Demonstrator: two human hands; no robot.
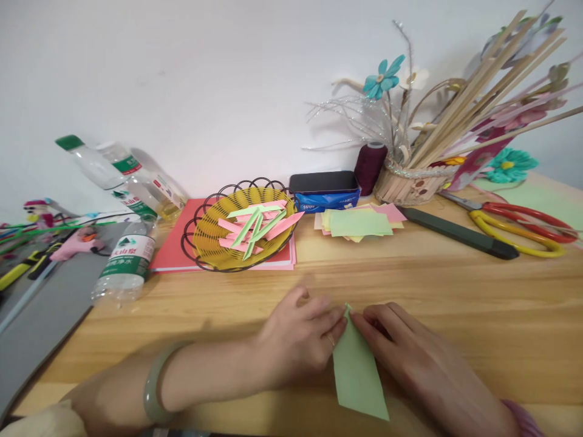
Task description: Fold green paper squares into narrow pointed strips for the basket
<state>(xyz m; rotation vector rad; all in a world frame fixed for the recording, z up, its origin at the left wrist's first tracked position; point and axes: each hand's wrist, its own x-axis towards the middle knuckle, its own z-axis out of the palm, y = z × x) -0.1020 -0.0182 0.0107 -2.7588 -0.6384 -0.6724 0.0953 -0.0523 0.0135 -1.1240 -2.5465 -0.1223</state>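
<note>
A pale green strip of paper (359,376) lies on the wooden table with its narrow end pointing away from me. My left hand (303,331) pinches that far end from the left, its fingers curled and slightly blurred. From the other side, my right hand (401,343) has its thumb and fingertips pressed on the same end, almost meeting the left fingers. The paper's wide end hangs free between my wrists. Beyond my hands sits a yellow basket (207,243) holding several folded pink and green paper pieces (255,227).
A stack of small coloured paper sheets (359,223) lies behind my hands. To the right are a dark green cutter (460,233) and scissors (523,227). A plastic bottle (125,261) stands left, beside a pink glue gun (78,244). A stick-filled wooden holder (410,185) stands at the back.
</note>
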